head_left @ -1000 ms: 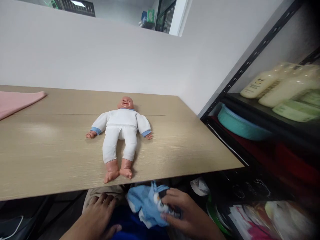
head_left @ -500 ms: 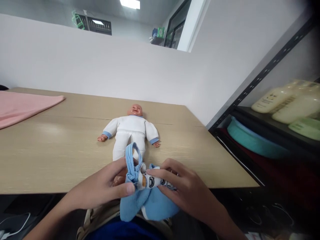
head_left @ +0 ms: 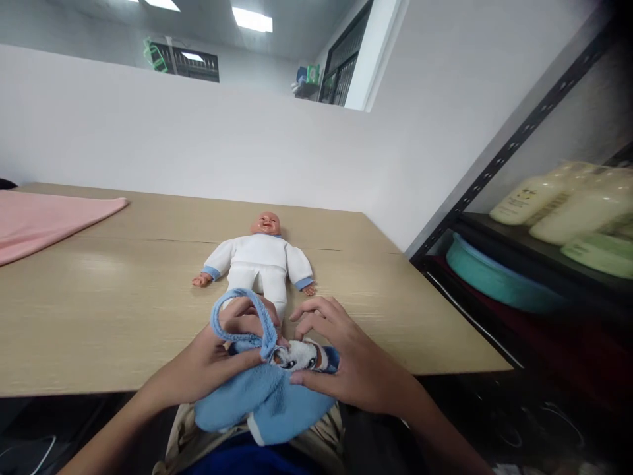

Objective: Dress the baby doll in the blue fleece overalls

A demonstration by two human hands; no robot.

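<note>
A baby doll (head_left: 260,260) in a white suit with blue cuffs lies on its back on the wooden table (head_left: 113,303), head away from me. Its feet are hidden behind my hands. A light blue fleece garment (head_left: 267,396) with a printed patch hangs at the table's near edge, held by both hands. My left hand (head_left: 217,359) grips its left side, with a blue loop of fabric arching over the fingers. My right hand (head_left: 341,356) pinches the right side next to the patch.
A pink cloth (head_left: 44,218) lies at the table's far left. A black metal shelf (head_left: 519,138) stands to the right, holding a teal basin (head_left: 494,277) and cream and green bottles (head_left: 568,198). A white wall runs behind the table.
Both hands rose from my lap with the blue garment and moved forward over the table's edge to the doll's feet. The left hand went from resting flat to gripping the fabric.
</note>
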